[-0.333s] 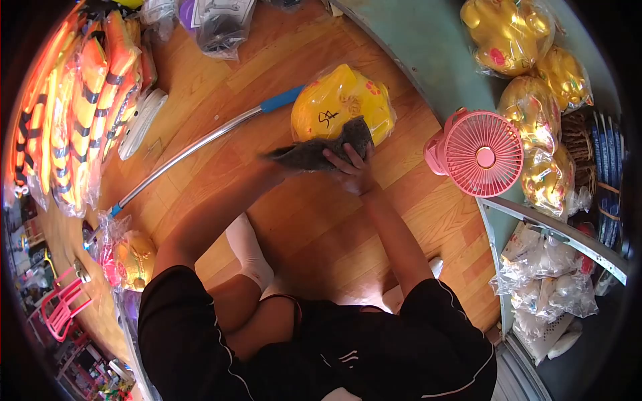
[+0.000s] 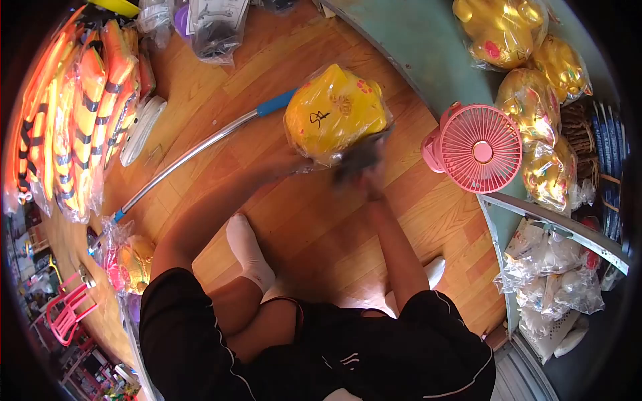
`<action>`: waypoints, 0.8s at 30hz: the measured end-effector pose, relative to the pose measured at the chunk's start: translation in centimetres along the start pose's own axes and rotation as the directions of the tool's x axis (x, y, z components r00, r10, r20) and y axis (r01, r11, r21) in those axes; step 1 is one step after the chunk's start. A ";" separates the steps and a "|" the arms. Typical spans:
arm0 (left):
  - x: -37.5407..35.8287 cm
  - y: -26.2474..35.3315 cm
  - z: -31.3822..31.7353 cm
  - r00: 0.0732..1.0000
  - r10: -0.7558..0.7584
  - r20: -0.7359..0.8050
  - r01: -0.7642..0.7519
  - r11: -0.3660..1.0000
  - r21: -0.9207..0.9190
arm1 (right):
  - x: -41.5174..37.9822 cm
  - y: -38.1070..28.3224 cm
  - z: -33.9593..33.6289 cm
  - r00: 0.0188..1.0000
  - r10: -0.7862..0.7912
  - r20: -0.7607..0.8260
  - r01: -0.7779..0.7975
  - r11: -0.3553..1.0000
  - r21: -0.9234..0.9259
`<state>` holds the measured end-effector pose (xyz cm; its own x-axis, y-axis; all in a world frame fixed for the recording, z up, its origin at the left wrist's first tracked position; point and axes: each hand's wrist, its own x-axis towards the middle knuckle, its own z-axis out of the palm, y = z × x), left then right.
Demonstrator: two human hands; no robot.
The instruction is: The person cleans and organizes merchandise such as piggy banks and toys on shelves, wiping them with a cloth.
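In the head view, a rounded, bright yellow object in clear, crinkled plastic, with a black mark and red prints (image 2: pixel 338 113), is lying on the brown wood-plank floor (image 2: pixel 221 170), just above the centre of the frame. It is showing no strong long axis — only a slightly wider spread from left to right.

The left hand (image 2: pixel 298 165) is reaching to its lower left edge and seemingly touching the plastic; the fingers are blurring there, so whether they are spreading or pinching I cannot tell. The right hand (image 2: pixel 372 183) is clutching a soft, dark grey cloth (image 2: pixel 356 160) below the lower right edge, both smearing in the picture. The package is thus lying up-frame of the two hands — the left hand is sitting nearer, while the cloth is coming between the right hand and the plastic.

A silvery metal pole with a blue grip (image 2: pixel 190 152) is running from the lower left up to the package's left side. Right of centre, a round, pink-caged fan (image 2: pixel 483 152) is standing beside the right hand, well apart from it.
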<state>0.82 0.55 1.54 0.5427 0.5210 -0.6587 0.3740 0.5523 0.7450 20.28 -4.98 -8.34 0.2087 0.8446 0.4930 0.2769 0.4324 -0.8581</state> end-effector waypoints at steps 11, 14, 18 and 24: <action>0.4 0.6 -1.2 0.971 -0.227 -0.076 0.238 0.952 0.192 | 13.3 -4.7 -2.4 0.943 0.088 0.320 -0.048 0.990 -0.131; 0.4 1.2 -1.3 0.971 -0.232 -0.053 0.238 0.949 0.207 | 14.4 -3.5 -2.3 0.864 0.393 0.315 -0.450 0.883 0.132; 0.9 0.7 -1.8 0.971 -0.238 -0.016 0.235 0.943 0.235 | 16.4 -1.1 -1.9 0.740 0.566 0.363 -0.606 0.796 -0.007; 1.0 1.0 -1.7 0.961 -0.261 -0.086 0.275 0.912 0.304 | 15.5 0.4 -1.9 0.726 0.676 0.126 -0.615 0.721 -0.319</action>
<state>0.48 2.76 1.46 0.3595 0.4125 -0.8370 0.7190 0.4493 0.5303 25.44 7.67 -0.79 0.2210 0.9453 -0.2399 0.3704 -0.3089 -0.8760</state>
